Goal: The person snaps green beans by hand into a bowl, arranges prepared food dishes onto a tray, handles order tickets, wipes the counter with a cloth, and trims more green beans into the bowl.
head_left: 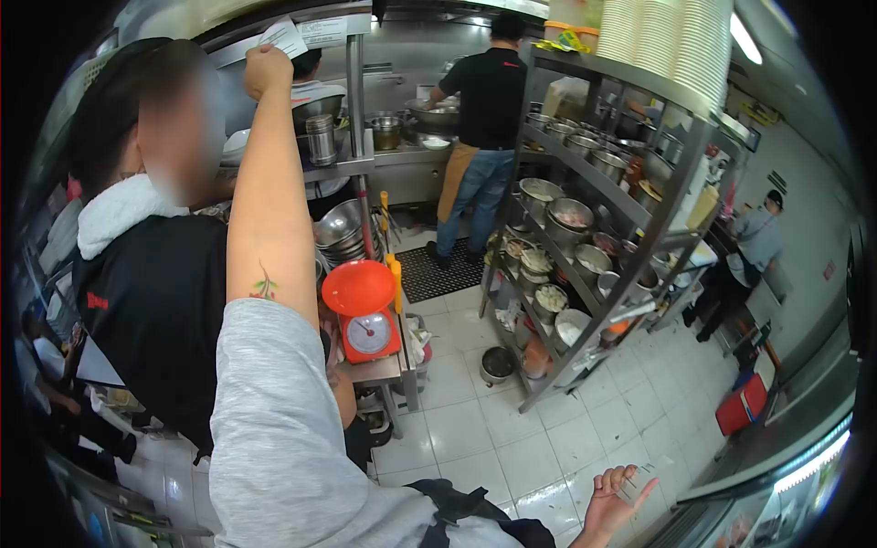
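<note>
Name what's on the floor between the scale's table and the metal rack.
The head view shows pale tiles, a black mat, a bin and a dark pot.

The single view came from the person's head, at about standing eye height, and faced forward and down across a kitchen. Its wide lens bowed straight lines and left dark, curved edges at the sides. The left arm [269, 196] rose very near the lens, from the bottom to the left hand [268, 73] at a paper slip [285, 38] near the top. The right hand [614, 504] showed low at the right. A co-worker [151, 329] stood close at the left, the red scale [368, 334] lay farther off below the middle, and the metal rack [630, 201] filled the right middle, seen from above at a slant.
</note>
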The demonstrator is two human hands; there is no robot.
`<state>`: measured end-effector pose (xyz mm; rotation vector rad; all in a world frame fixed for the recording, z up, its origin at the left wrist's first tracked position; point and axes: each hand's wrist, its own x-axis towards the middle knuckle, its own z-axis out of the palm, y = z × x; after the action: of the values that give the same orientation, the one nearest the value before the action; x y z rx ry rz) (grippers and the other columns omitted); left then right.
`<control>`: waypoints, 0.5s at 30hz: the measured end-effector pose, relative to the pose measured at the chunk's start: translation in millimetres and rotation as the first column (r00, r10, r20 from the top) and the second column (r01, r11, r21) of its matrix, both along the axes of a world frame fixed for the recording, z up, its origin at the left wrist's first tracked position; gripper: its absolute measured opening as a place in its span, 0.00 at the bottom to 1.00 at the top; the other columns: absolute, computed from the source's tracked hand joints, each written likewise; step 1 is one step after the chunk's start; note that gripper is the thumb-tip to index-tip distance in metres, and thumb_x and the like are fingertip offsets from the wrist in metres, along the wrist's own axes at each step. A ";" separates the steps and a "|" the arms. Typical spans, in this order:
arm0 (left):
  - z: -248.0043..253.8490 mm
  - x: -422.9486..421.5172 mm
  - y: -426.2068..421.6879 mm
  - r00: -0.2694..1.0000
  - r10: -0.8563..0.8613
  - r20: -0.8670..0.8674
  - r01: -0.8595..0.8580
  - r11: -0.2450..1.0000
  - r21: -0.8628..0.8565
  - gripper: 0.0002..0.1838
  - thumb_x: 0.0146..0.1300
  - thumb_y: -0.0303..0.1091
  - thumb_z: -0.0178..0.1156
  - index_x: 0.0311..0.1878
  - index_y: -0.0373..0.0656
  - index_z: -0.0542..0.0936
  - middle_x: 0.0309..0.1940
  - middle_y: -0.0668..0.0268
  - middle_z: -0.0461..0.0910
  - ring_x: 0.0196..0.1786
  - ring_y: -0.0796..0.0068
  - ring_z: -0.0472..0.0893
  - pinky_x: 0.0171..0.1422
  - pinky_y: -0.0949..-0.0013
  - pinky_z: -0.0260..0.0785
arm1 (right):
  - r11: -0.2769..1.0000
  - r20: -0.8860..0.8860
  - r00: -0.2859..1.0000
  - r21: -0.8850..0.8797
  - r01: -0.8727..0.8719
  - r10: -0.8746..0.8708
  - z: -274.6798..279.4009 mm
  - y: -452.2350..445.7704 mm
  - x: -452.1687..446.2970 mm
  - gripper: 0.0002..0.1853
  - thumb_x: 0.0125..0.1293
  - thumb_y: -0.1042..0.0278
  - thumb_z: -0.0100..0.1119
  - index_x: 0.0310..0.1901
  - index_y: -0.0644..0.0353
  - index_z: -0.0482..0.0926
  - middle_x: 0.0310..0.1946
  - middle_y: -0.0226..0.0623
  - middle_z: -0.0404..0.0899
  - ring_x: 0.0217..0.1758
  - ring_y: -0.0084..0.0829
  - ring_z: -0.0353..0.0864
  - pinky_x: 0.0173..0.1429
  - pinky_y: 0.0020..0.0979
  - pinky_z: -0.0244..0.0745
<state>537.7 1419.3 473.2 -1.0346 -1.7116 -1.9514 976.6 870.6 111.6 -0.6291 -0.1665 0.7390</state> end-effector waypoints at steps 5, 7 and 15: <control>4.2 -23.4 2.0 0.968 0.186 -0.168 -0.218 0.955 -0.200 0.20 0.62 0.45 0.48 0.44 0.42 0.82 0.42 0.52 0.84 0.44 0.51 0.84 0.51 0.54 0.74 | 0.988 -0.015 0.989 -0.041 -0.146 0.146 -9.0 64.7 30.7 0.25 0.71 0.38 0.44 0.30 0.55 0.67 0.18 0.23 0.53 0.20 0.19 0.50 0.28 0.23 0.50; 7.6 -23.5 -5.0 0.975 0.215 -0.061 -0.222 0.961 -0.164 0.19 0.62 0.45 0.48 0.42 0.42 0.83 0.42 0.52 0.83 0.45 0.50 0.83 0.52 0.53 0.73 | 0.985 -0.027 0.986 -0.043 -0.166 0.165 -10.8 81.2 40.9 0.25 0.71 0.39 0.43 0.30 0.55 0.67 0.18 0.23 0.53 0.19 0.19 0.49 0.28 0.23 0.51; 34.8 -14.2 13.6 0.852 0.522 0.032 -0.508 0.811 0.290 0.21 0.52 0.45 0.64 0.48 0.47 0.80 0.43 0.53 0.80 0.46 0.51 0.79 0.54 0.54 0.70 | 0.971 0.032 0.971 -0.036 -0.237 0.239 -11.4 125.3 94.5 0.26 0.70 0.36 0.44 0.31 0.55 0.66 0.18 0.24 0.52 0.20 0.20 0.49 0.28 0.24 0.48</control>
<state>523.5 1432.9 508.0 -0.4395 -1.4254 -1.7215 1071.1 995.9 100.2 -0.6604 -0.2668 0.9639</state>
